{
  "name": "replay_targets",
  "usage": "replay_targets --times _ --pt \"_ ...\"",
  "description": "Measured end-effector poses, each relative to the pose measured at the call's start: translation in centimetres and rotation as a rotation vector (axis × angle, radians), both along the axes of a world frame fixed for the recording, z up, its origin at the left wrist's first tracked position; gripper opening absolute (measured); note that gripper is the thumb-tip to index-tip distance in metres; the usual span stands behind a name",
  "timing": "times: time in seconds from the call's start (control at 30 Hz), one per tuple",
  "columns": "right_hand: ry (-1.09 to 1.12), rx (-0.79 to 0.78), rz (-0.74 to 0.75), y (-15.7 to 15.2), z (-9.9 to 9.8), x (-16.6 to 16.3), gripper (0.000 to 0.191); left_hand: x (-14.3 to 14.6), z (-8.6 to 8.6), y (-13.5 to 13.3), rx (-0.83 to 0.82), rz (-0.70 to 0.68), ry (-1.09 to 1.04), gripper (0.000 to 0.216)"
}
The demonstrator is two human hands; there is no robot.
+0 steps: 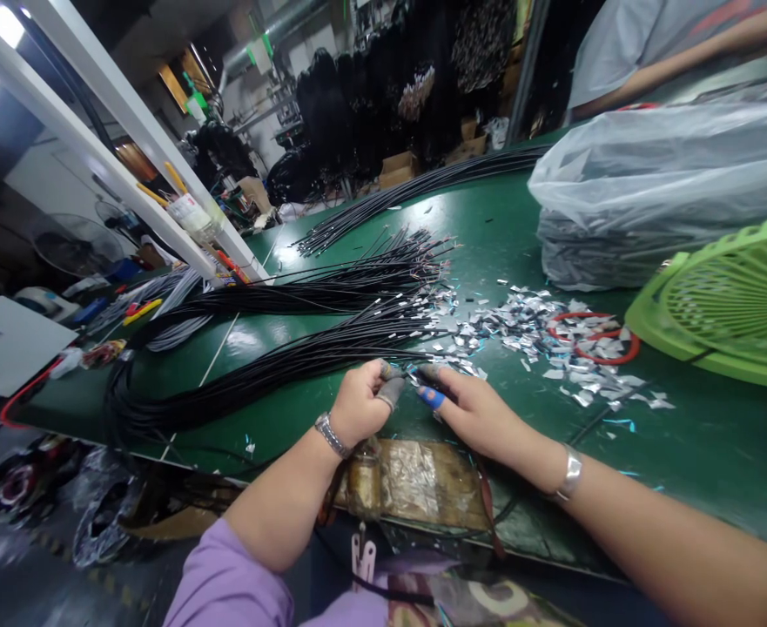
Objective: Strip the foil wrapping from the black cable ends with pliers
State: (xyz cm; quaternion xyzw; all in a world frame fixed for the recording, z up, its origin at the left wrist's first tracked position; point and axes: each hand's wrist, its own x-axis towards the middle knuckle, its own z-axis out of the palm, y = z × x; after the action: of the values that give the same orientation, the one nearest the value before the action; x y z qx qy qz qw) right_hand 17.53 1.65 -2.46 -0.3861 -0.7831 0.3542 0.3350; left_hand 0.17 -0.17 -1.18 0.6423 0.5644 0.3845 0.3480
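Observation:
My left hand (365, 399), with a watch on its wrist and dirty finger covers, is closed in a pinch at the table's near side. My right hand (465, 402), a blue wrap on its thumb, pinches from the opposite side. Between the fingertips is the end of a black cable with bits of foil and light-blue strands; the fingers hide most of it. Just beyond the hands lies a bundle of black cables (239, 385) with white-tipped ends. Behind it, a second black cable bundle (305, 298) shows stripped, reddish wire ends.
Foil scraps (520, 322) and a red ring (608, 353) lie to the right. Beyond are a green fan (736, 300) and a plastic bag (670, 192). A taped wooden block (432, 483) sits at the near edge. Another person's arm (689, 65) shows far right.

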Motion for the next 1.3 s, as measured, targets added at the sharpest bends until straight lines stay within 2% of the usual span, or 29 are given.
replay_targets --times 0.13,0.33,0.57,0.73,0.9,1.1,1.2,1.3 --pt "0.018 0.023 -0.029 0.1 -0.1 0.1 0.023 -0.1 0.1 -0.1 0.004 0.003 -0.005 0.014" --pt "0.12 -0.075 -0.009 0.1 -0.5 0.0 0.025 0.0 0.1 -0.1 0.029 0.006 0.015 0.014" --pt "0.28 -0.361 0.061 0.0 -0.8 -0.2 0.035 -0.1 -0.1 -0.2 0.076 -0.047 0.061 0.013" --pt "0.395 -0.528 0.116 -0.2 -0.4 -0.5 0.054 -0.1 0.5 -0.2 0.006 -0.152 -0.031 0.024" --pt "0.48 -0.627 0.187 -0.4 0.1 -0.3 0.061 -0.1 1.0 -0.4 0.011 -0.14 -0.098 0.027" --pt "0.422 -0.538 0.174 0.0 0.1 0.2 0.054 0.0 1.0 -0.3 -0.089 -0.068 -0.194 0.033" --pt "0.364 -0.383 0.099 0.3 0.0 0.6 0.045 0.1 1.1 -0.2 -0.103 -0.027 -0.196 0.032" --pt "0.328 -0.182 -0.069 0.4 -0.2 0.9 0.035 0.3 1.1 -0.2 -0.074 -0.016 -0.187 0.029"
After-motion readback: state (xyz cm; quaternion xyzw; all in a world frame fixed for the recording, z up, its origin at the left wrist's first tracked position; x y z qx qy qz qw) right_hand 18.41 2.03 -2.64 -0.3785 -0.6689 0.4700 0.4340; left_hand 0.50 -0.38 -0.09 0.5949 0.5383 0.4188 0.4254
